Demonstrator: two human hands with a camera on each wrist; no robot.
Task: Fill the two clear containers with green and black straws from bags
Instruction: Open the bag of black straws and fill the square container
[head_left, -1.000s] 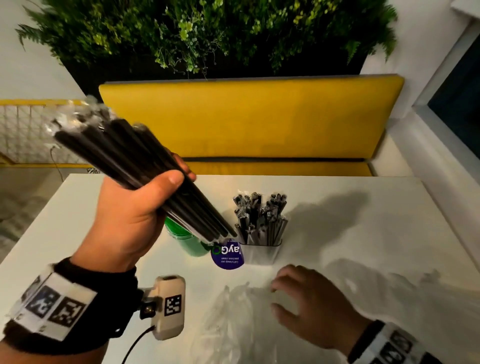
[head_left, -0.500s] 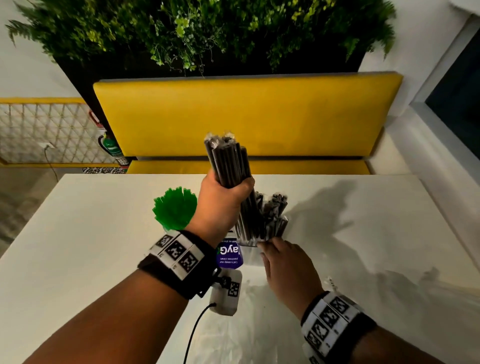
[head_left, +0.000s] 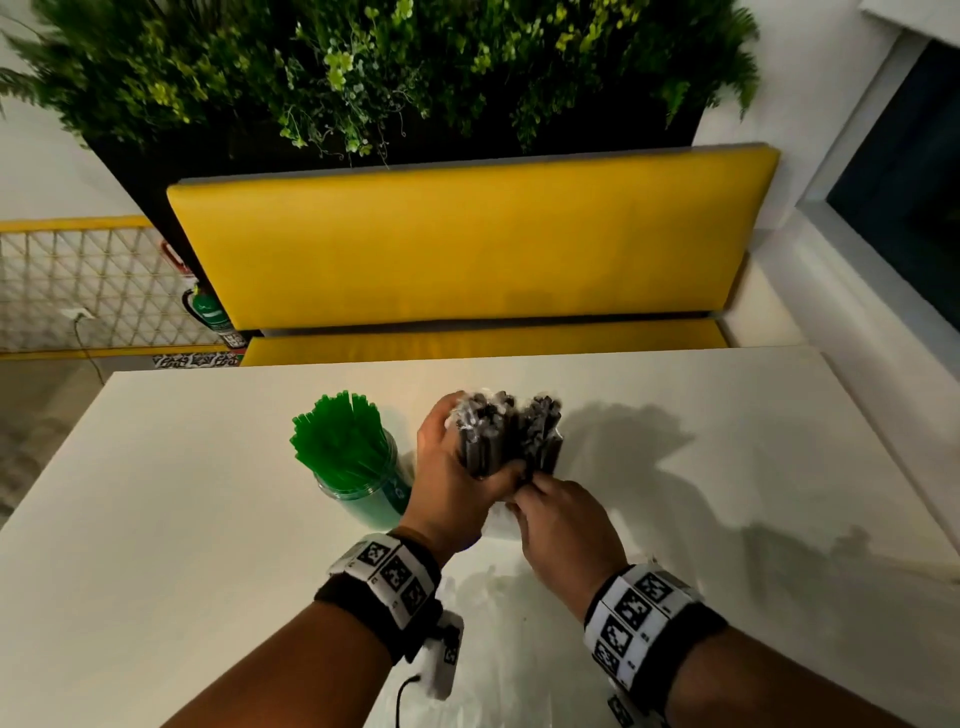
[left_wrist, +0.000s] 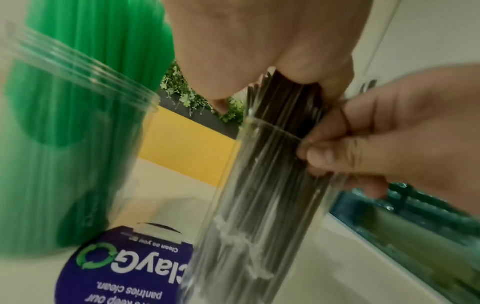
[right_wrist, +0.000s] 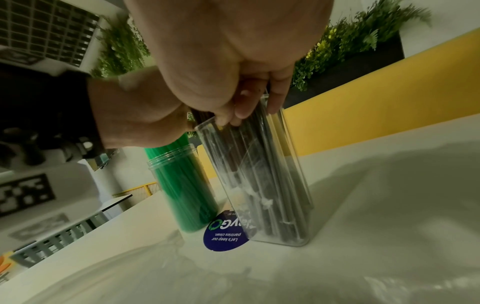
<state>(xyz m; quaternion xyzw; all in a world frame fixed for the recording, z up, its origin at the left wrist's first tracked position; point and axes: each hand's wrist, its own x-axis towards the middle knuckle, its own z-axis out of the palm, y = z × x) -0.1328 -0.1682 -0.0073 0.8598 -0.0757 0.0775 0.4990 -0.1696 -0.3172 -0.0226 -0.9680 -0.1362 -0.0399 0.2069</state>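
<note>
A tall rectangular clear container (right_wrist: 270, 185) stands on the white table (head_left: 208, 519) with black straws (head_left: 488, 436) upright in it. My left hand (head_left: 467, 467) grips a bundle of those black straws just above the rim, their lower ends inside the container (left_wrist: 259, 195). My right hand (head_left: 524, 493) pinches the container's near rim, thumb outside and fingers (right_wrist: 246, 109) over the edge. To the left stands a round clear jar (head_left: 369, 499) packed with green straws (head_left: 337, 441). My hands hide most of the container in the head view.
A purple round label (right_wrist: 226, 232) lies flat between the two containers. An empty clear plastic bag (head_left: 519, 649) is spread on the table in front of my wrists. A yellow bench (head_left: 467, 249) and plants run behind the table's far edge.
My left hand swung the black bundle from up on the left, upright, and lowered it into the container. My right hand left the plastic bag and took the container's rim.
</note>
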